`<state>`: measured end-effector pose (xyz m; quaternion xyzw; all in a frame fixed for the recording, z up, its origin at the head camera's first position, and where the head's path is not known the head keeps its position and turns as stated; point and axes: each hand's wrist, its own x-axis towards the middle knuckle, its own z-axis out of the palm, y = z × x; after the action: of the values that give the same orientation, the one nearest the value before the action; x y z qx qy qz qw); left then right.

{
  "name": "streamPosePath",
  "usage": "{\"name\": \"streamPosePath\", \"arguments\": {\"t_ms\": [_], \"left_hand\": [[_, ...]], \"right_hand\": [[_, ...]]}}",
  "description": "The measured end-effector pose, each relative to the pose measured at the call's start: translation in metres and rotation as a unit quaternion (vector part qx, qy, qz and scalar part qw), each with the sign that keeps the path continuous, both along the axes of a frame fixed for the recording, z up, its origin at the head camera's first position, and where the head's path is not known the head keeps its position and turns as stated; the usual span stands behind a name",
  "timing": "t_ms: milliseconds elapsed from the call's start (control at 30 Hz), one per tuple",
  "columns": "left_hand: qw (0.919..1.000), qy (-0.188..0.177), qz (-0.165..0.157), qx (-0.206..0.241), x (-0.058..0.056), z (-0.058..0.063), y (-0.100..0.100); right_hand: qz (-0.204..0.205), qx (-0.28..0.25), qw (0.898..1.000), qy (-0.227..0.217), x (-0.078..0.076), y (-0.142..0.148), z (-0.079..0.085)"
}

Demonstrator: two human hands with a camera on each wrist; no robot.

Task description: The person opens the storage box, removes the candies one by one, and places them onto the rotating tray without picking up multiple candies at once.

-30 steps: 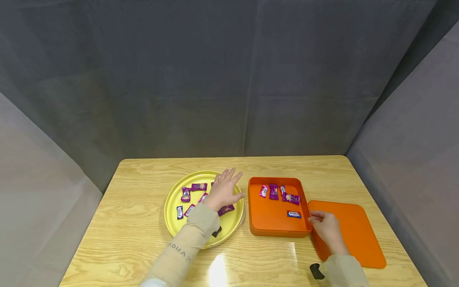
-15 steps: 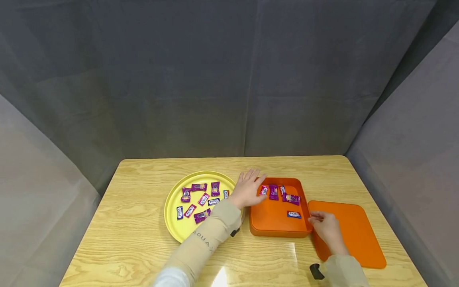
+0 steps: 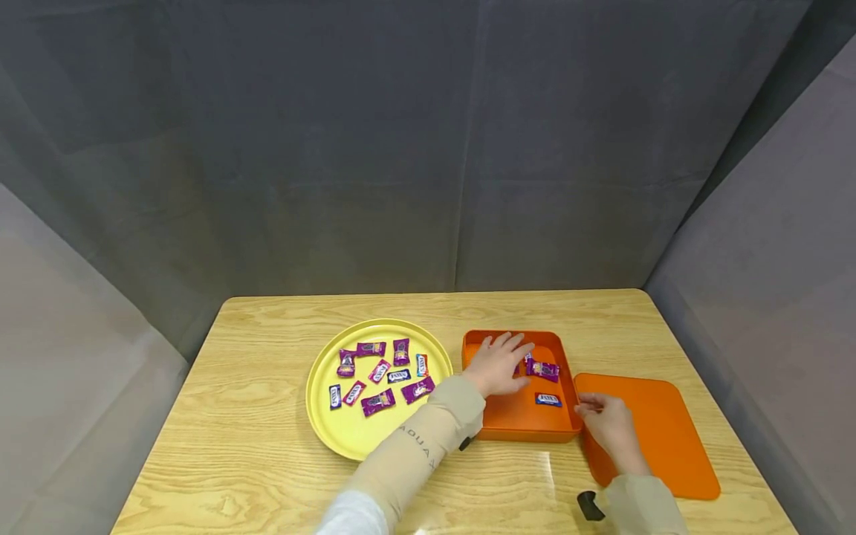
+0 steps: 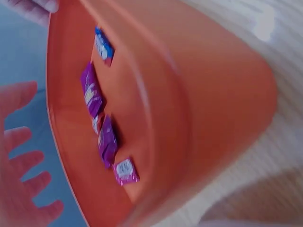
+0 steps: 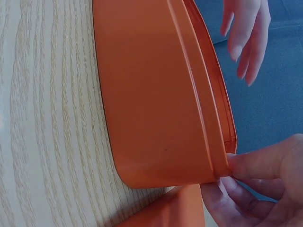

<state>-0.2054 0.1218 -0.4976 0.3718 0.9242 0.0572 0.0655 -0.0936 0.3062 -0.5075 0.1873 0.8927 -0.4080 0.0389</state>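
Note:
My left hand hovers above the orange box, palm down, its fingers spread and nothing in them. It covers part of the box's inside in the head view. My right hand pinches the box's right rim near the front corner, as the right wrist view shows. Wrapped candies lie on the box floor: a blue one, a pink one, a purple one and others. Left of the box, a round yellow tray holds several purple, pink and blue wrapped candies.
An orange lid lies flat to the right of the box, partly under my right hand. A wooden table carries everything. Grey cloth hangs behind it and along both sides.
My left hand has moved right, from over the yellow tray to over the orange box. More candies on the tray show now. My right hand stays at the box rim.

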Motion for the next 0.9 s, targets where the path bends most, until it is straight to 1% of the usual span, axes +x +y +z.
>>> {"name": "streamPosePath", "arguments": {"t_ms": [100, 300, 400, 533, 733, 800, 900], "left_hand": [[0.9999, -0.002, -0.015, 0.001, 0.003, -0.004, 0.010], [0.9981, -0.011, -0.060, -0.003, 0.011, -0.010, 0.029], [0.9968, -0.022, -0.076, -0.011, 0.014, -0.014, 0.036], [0.9949, -0.047, -0.083, -0.030, 0.017, -0.020, 0.042], [0.9923, -0.051, -0.099, -0.053, 0.022, -0.028, 0.044], [0.9918, -0.057, -0.099, -0.057, 0.023, -0.030, 0.043], [0.9910, -0.077, -0.092, -0.059, 0.025, -0.030, 0.043]], "right_hand": [[0.000, 0.002, 1.000, -0.001, 0.000, 0.000, 0.000], [0.000, 0.010, 1.000, 0.009, 0.000, 0.001, -0.002], [0.002, 0.015, 1.000, 0.014, 0.001, 0.001, -0.003], [0.007, 0.014, 1.000, 0.018, 0.001, 0.001, -0.002], [0.009, 0.009, 1.000, 0.020, 0.000, 0.002, -0.002], [0.007, 0.010, 1.000, 0.018, 0.000, 0.002, -0.003], [0.007, 0.012, 1.000, 0.020, 0.000, 0.003, -0.003]]}}
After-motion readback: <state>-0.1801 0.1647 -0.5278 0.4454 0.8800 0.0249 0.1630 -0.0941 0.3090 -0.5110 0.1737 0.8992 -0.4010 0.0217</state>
